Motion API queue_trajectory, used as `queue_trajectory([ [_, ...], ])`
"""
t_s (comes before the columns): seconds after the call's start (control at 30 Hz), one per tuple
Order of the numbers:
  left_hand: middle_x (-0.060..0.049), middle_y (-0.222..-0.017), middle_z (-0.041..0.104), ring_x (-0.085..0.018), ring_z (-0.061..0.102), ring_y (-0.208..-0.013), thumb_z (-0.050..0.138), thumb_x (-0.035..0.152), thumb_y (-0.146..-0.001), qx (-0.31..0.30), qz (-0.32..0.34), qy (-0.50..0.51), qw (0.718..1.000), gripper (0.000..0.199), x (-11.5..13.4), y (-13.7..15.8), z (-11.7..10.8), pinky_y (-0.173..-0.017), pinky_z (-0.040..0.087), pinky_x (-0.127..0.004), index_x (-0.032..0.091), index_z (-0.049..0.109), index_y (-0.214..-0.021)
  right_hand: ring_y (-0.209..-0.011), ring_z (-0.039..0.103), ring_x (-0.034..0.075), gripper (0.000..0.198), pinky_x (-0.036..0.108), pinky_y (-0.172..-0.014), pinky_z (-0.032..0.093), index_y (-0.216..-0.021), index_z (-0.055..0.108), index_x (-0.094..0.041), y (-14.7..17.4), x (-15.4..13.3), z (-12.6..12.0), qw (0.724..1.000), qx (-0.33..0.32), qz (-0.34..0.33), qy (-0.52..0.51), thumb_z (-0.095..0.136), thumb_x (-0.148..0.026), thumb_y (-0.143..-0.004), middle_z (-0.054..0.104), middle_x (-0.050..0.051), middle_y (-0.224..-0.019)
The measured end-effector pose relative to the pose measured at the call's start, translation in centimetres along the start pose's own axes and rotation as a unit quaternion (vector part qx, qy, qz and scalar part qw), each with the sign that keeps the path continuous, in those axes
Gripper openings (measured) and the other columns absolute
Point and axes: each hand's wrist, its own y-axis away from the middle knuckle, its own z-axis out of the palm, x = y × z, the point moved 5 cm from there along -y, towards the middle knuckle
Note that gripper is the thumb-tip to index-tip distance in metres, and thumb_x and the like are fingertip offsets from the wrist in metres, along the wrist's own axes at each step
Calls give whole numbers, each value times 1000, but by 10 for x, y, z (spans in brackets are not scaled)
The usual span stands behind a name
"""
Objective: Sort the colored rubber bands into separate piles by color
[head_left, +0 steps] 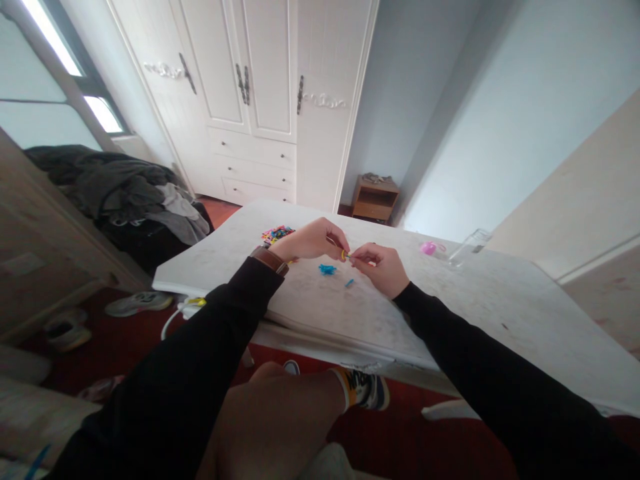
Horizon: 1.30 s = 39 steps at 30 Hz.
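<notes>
Table (480, 307) stands before wardrobe (325, 147), left grip (320, 238) and right grip (384, 268) pinching a yellow piece (343, 255).

Your long fabric sleeves (215, 340), plain black; your wide wrist strap (270, 259), brown; your small slender piece (343, 255), yellow; before you, heaped small pieces (277, 235), mixed pink, yellow, red, blue; clustered small pieces (327, 269), solid bright blue; flat tabletop (475, 320), white, smudged grey.

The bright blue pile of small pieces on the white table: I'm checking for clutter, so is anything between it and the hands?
Nothing visible stands between the blue pile and the left hand or right hand; the single slim blue piece lies off to one side.
</notes>
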Motion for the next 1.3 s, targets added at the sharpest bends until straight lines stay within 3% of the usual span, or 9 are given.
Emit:
queue_trajectory([
  [0.17,-4,-74,80,-14,73,-69,76,2,-67,3,-1,-11,1000,17,0,1,-4,-67,55,-23,13,82,-79,-65,68,16,10,29,-65,53,-80,74,-20,0,-11,-3,994,-53,-55,75,69,-24,-88,76,2,-74],
  [0.37,-5,-77,81,-14,74,-72,77,3,-66,18,-11,-27,999,18,-1,4,-16,-68,55,-23,13,82,-80,-82,71,20,11,34,-79,56,-80,74,-20,2,-16,-1,961,-183,-162,126,70,-19,-90,78,6,-84],
  [0.53,-5,-78,82,-13,74,-71,78,5,-66,28,7,-24,999,19,2,6,-25,-67,55,-21,13,83,-82,-81,72,19,11,32,-79,57,-84,75,-22,5,-11,3,946,-250,-163,124,71,-13,-89,79,5,-87],
  [0.87,-7,-81,82,-13,74,-72,78,5,-70,44,9,-39,998,15,7,9,-28,-67,55,-21,12,82,-82,-89,70,22,16,37,-86,56,-92,74,-23,3,-26,34,935,-162,-252,191,63,-12,-96,79,7,-92],
  [1.0,-8,-80,82,-13,73,-70,74,2,-69,49,0,-38,998,17,3,8,-28,-65,54,-21,11,82,-82,-96,70,24,12,39,-91,56,-93,75,-24,1,-22,39,940,-155,-231,198,68,-14,-92,79,7,-97],
  [1.13,-6,-75,80,-12,71,-65,75,1,-67,55,-16,-38,998,16,-2,6,-28,-62,52,-21,11,81,-78,-96,69,25,5,41,-91,56,-92,74,-25,-1,-22,27,958,-103,-184,194,72,-20,-92,78,7,-97],
  [1.3,-5,-70,78,-12,70,-64,75,-1,-64,53,-46,-21,997,17,-2,4,-21,-63,53,-22,12,80,-75,-85,68,22,4,37,-79,55,-89,72,-23,-3,-28,13,974,-24,-150,167,73,-24,-92,76,6,-90],
])
